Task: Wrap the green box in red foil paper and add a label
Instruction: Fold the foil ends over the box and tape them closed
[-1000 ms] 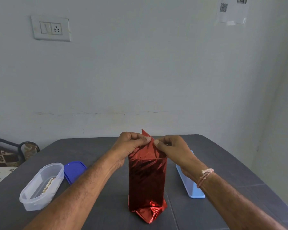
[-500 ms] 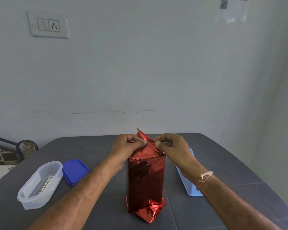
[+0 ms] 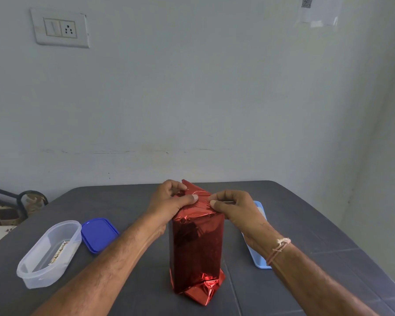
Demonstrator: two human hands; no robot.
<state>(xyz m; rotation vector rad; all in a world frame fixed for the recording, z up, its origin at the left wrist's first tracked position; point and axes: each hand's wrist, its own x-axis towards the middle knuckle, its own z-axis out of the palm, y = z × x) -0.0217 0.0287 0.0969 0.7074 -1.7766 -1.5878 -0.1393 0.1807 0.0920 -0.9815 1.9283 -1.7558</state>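
My left hand [image 3: 169,202] and my right hand [image 3: 234,207] both pinch the loose top of the red foil paper [image 3: 196,242], thumbs and fingertips closed on the crumpled fold with a pointed flap sticking up just behind my left fingers; the green box itself is completely hidden inside the foil, which stands upright on the grey table [image 3: 306,224] directly beneath my fingers, its lower end folded into a crinkled point toward me. Well off to the left of my left fingers sit a clear plastic container [image 3: 49,254] and, touching it, a dark blue lid [image 3: 98,234], while a light blue lid [image 3: 259,256] lies just behind my right wrist.
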